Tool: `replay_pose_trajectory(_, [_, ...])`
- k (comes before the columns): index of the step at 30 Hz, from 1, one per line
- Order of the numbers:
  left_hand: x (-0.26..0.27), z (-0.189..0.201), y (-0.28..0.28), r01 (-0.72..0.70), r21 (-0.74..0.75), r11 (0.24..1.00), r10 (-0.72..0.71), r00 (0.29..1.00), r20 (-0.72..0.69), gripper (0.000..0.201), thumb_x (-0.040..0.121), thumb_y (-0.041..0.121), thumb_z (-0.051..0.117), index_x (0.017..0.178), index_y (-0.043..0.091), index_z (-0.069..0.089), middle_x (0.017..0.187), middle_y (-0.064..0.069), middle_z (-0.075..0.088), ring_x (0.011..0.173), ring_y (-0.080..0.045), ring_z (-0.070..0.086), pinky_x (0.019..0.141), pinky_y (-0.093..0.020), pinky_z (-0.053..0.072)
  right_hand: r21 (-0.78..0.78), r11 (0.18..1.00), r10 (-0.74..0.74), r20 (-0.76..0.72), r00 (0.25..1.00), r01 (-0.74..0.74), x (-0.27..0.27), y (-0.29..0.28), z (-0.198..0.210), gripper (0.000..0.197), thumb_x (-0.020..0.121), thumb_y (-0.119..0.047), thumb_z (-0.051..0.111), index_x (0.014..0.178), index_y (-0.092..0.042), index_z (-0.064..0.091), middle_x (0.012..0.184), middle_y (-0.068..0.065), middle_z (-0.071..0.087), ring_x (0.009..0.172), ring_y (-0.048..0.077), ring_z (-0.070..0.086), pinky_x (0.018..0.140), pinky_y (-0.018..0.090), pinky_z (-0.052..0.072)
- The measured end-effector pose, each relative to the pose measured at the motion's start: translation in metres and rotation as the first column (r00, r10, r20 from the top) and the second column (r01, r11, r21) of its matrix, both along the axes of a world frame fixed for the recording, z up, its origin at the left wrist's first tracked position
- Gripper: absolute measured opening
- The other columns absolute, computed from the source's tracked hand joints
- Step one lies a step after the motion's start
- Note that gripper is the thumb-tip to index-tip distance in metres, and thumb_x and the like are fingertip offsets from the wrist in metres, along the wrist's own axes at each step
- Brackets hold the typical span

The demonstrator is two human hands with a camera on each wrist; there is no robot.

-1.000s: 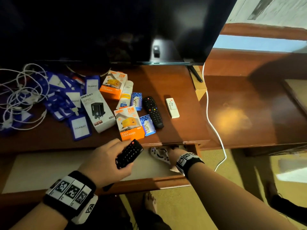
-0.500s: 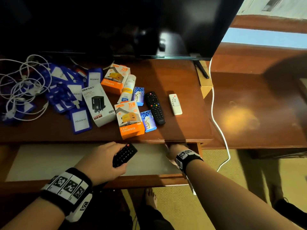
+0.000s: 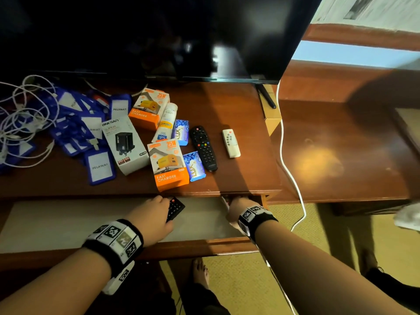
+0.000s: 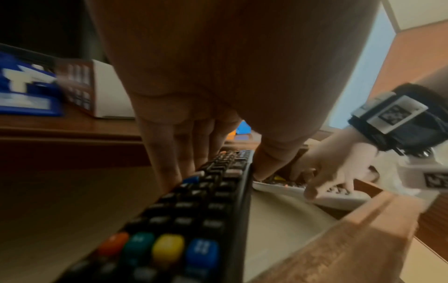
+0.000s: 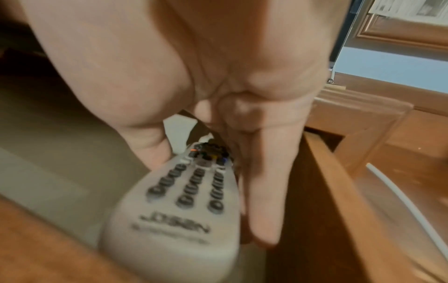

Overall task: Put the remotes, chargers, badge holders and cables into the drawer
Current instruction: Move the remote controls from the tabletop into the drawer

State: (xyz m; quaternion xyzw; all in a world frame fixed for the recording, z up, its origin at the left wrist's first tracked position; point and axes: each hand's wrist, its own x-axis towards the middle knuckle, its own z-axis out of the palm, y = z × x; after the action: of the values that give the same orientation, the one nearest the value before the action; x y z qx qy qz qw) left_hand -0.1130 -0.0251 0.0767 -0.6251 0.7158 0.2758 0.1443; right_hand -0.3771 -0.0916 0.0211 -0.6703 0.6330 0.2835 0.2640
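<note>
Two remotes are in your hands at once, and both are going into the open drawer (image 3: 56, 223), so the step in hand is stowing the remotes. Your left hand (image 3: 154, 220) has its grip wrapped round the black remote (image 3: 175, 208), which is low over the pale drawer floor near the middle. Your right hand (image 3: 236, 210) clasps the white remote (image 5: 184, 201) between thumb and fingers at the drawer's right end, close against the side wall (image 5: 322, 181); whether it already touches the floor you cannot tell from these views.

Next, judging by this, set both down flat and let go, then reach back to the surface (image 3: 238, 110). Another black remote (image 3: 203, 147) and a small white remote (image 3: 231, 143) lie there side by side, with the charger boxes (image 3: 169, 165), blue badge holders (image 3: 100, 163) and white cables (image 3: 25, 123) to their left.
</note>
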Motion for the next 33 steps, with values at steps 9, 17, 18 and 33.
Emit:
replay_pose_trajectory(9, [-0.038,-0.021,-0.017,0.063,0.069,0.996,-0.073,0.986,0.153,0.05,0.102,0.039,0.05,0.142,0.008,0.047,0.143,-0.014,0.052,0.131,-0.03,0.054,0.108,-0.038,0.043,0.032,0.999,0.02,0.019,1.0,-0.021,-0.013,-0.001,-0.002,0.043,0.093,-0.024,0.059,0.135,-0.021,0.059,0.124,0.006,0.069,0.111,0.029,0.066,0.093,0.037,0.055])
replay_pose_trajectory(17, [-0.047,-0.038,-0.031,0.018,0.182,0.983,-0.052,0.982,0.183,0.045,0.103,0.033,0.047,0.14,0.009,0.052,0.142,-0.015,0.057,0.128,-0.031,0.058,0.104,-0.039,0.048,0.138,0.977,0.152,0.077,0.985,-0.162,0.025,-0.013,-0.017,0.055,0.093,-0.058,0.056,0.123,-0.013,0.066,0.122,0.011,0.069,0.113,0.032,0.064,0.091,0.038,0.049])
replay_pose_trajectory(18, [-0.048,-0.038,-0.032,0.021,0.189,0.982,-0.057,0.98,0.188,0.044,0.104,0.032,0.046,0.14,0.008,0.052,0.142,-0.015,0.057,0.128,-0.032,0.058,0.104,-0.039,0.047,0.147,0.976,0.148,0.082,0.986,-0.158,0.029,-0.013,-0.018,0.055,0.095,-0.058,0.055,0.118,-0.011,0.068,0.121,0.011,0.069,0.113,0.032,0.064,0.091,0.039,0.049])
replay_pose_trajectory(33, [-0.053,-0.04,-0.038,0.092,0.2,0.976,-0.128,0.976,0.178,0.038,0.105,0.029,0.045,0.137,0.01,0.054,0.142,-0.012,0.058,0.126,-0.028,0.06,0.1,-0.035,0.047,0.076,0.996,-0.047,-0.114,0.992,0.056,-0.014,0.007,0.008,0.038,0.097,-0.04,0.051,0.117,-0.01,0.065,0.094,0.006,0.059,0.086,0.026,0.058,0.071,0.033,0.047])
